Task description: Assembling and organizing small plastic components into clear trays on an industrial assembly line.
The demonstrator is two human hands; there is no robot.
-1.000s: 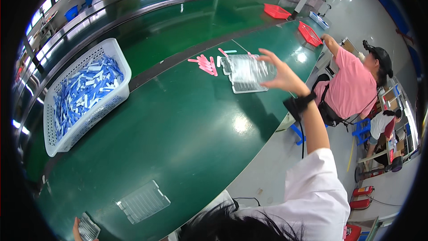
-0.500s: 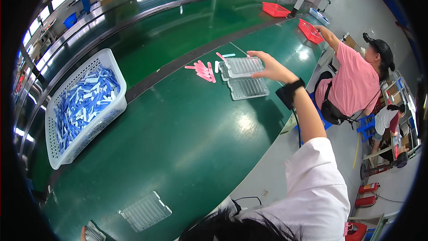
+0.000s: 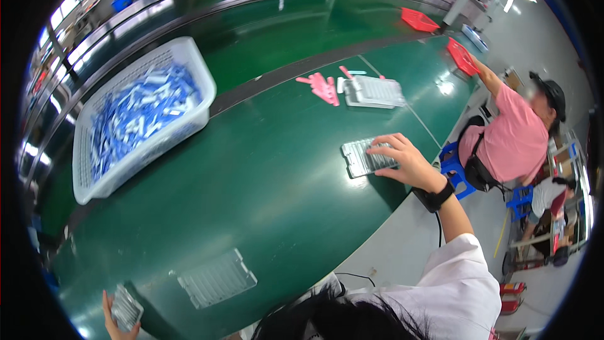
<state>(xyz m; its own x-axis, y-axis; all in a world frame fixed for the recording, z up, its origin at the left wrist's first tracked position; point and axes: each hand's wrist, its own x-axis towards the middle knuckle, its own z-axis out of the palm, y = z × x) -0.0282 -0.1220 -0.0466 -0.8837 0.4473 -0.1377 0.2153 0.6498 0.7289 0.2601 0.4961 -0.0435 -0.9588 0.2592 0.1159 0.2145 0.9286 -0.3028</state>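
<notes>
At the table's right front, my right hand [image 3: 409,165] grips a clear ribbed plastic tray [image 3: 358,158], fingers over its top and thumb along its near edge. My left hand [image 3: 114,322], partly cut off at the lower left, is closed round the side of another clear ribbed tray [image 3: 128,307]. Between the hands, a flat clear ribbed piece [image 3: 217,278] lies on the green table. Beyond my right hand rest stacked clear trays [image 3: 376,93]. Pink flat sticks [image 3: 324,88] lie in a loose pile beside them, with a light blue stick [image 3: 356,72] behind.
A white perforated basket [image 3: 204,97] full of blue and white pieces stands at the left. Red trays [image 3: 419,20] sit at the far right. A co-worker in a pink shirt [image 3: 506,129] reaches to another red tray [image 3: 462,56]. A dark strip [image 3: 251,90] runs along the table.
My right hand has come nearer from the stacked trays, now holding a clear tray. My left hand and its tray show more fully. The view has shifted, moving the basket rightward.
</notes>
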